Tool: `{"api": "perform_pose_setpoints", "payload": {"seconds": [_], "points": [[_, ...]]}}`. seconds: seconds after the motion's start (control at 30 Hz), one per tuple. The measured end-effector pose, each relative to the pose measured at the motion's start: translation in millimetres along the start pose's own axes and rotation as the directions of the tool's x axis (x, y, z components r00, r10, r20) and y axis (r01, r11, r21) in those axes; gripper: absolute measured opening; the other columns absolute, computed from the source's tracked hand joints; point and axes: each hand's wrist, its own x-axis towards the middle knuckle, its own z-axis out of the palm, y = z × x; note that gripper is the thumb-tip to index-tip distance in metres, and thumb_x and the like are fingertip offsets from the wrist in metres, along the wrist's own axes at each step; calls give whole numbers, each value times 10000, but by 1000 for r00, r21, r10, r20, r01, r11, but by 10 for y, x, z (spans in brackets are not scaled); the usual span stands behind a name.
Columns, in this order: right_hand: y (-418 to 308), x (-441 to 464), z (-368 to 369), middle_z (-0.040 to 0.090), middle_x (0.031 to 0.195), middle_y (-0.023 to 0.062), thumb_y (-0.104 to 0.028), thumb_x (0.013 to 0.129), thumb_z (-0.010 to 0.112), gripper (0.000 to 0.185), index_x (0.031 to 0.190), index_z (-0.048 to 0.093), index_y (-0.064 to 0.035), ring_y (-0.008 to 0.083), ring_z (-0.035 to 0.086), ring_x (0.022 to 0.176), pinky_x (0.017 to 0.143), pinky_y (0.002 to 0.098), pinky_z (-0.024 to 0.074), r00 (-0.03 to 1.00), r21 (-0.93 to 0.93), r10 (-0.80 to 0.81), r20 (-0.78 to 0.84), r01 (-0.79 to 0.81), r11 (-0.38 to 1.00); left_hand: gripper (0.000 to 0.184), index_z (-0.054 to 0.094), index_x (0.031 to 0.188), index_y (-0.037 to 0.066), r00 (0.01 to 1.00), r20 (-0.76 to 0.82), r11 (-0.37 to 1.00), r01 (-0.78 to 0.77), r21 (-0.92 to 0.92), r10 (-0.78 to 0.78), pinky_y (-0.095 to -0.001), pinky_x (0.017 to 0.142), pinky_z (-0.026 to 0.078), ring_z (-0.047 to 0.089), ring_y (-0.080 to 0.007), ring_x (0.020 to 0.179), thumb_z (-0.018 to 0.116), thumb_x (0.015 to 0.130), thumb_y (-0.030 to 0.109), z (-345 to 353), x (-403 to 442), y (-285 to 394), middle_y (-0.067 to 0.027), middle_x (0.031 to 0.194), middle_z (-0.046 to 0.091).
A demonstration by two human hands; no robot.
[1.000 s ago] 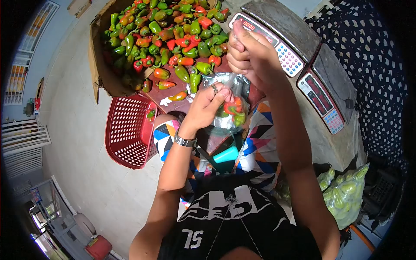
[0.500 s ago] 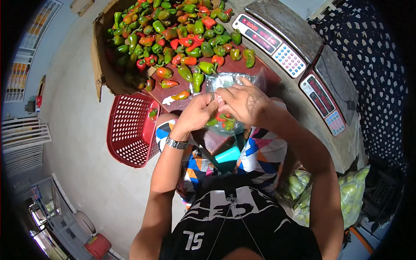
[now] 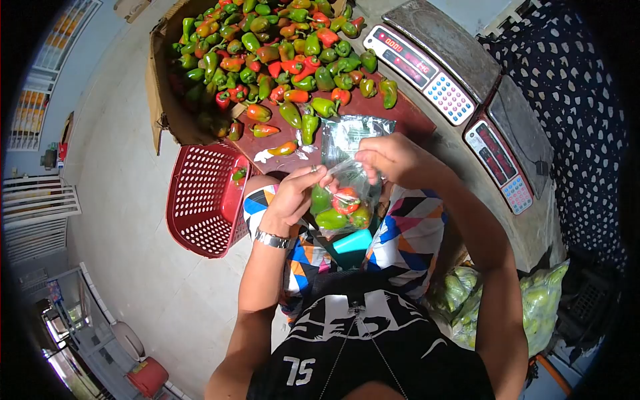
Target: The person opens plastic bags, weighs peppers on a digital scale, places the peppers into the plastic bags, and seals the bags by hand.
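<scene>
A clear plastic bag with several red and green peppers in it hangs between my hands, above my lap. My left hand, with a ring and a wristwatch, pinches the bag's top at its left side. The right side of the bag's top is held between the fingers of my right hand. Just beyond the bag, flat clear plastic bags lie on the red table. A large pile of red and green peppers covers the far part of the table.
A cardboard box stands behind the pile's left side. Below it is a red perforated basket. Two digital scales sit at the right. A turquoise object is between my legs, and bagged green produce lies at the lower right.
My right hand has come down from high above the bag to its top edge. The bag, earlier drawn tight at its neck, now hangs spread between both hands, its peppers in plainer view.
</scene>
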Motion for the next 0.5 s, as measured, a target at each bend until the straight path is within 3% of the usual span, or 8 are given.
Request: {"api": "perform_pose_setpoints", "payload": {"seconds": [0.13, 0.23, 0.3, 0.33, 0.37, 0.4, 0.5], "points": [[109, -35, 36, 527, 777, -14, -323, 1112, 503, 347, 901, 569, -55, 76, 527, 677, 662, 284, 487, 973, 206, 224, 58, -231, 951, 280, 641, 906, 29, 997, 7, 983, -74, 168, 74, -291, 912, 480, 631, -157, 957, 573, 1091, 228, -18, -174, -63, -58, 940, 681], [189, -19, 146, 480, 826, -32, -338, 1114, 501, 333, 929, 552, -66, 66, 449, 666, 679, 266, 471, 995, 456, 94, 24, -95, 885, 256, 718, 975, -9, 993, 7, 956, -116, 268, 118, -293, 873, 498, 632, -111, 922, 631, 1067, 214, 86, -290, -5, -24, 926, 715], [84, -31, 190, 472, 827, -38, -344, 1115, 502, 334, 926, 547, -73, 56, 436, 665, 672, 263, 464, 997, 516, 80, 18, -77, 853, 235, 747, 972, -7, 988, -81, 831, -68, 553, 135, -307, 854, 507, 639, -135, 909, 669, 1039, 205, 210, -349, 74, -34, 900, 728], [27, -28, 214, 468, 827, -42, -347, 1115, 503, 334, 924, 544, -76, 51, 429, 664, 668, 262, 461, 997, 545, 74, 13, -69, 836, 225, 761, 970, -5, 981, -119, 738, -32, 674, 152, -315, 844, 512, 643, -147, 903, 688, 1026, 200, 277, -356, 119, -39, 886, 735], [20, -27, 249, 484, 827, -37, -361, 1115, 500, 348, 927, 551, -73, 54, 448, 671, 665, 258, 461, 998, 578, 59, 13, -55, 814, 158, 799, 958, 29, 939, -77, 374, -57, 926, 334, -343, 827, 521, 649, -213, 850, 752, 965, 179, 325, -358, 187, -69, 844, 737], [22, -23, 287, 499, 827, -32, -375, 1116, 496, 362, 930, 559, -71, 56, 467, 677, 662, 254, 462, 999, 610, 43, 14, -43, 791, 103, 810, 928, 58, 915, -81, 288, -40, 957, 396, -386, 818, 533, 657, -300, 817, 777, 915, 155, 420, -356, 274, -122, 846, 739], [-97, -58, 378, 457, 793, -44, -377, 1120, 487, 370, 922, 556, -72, 45, 423, 647, 664, 261, 461, 998, 665, 37, -55, 9, 747, 104, 808, 911, 78, 792, 172, -214, -54, 975, 585, -439, 709, 555, 683, -337, 827, 760, 885, 167, 381, -210, 481, -140, 865, 752]]}}
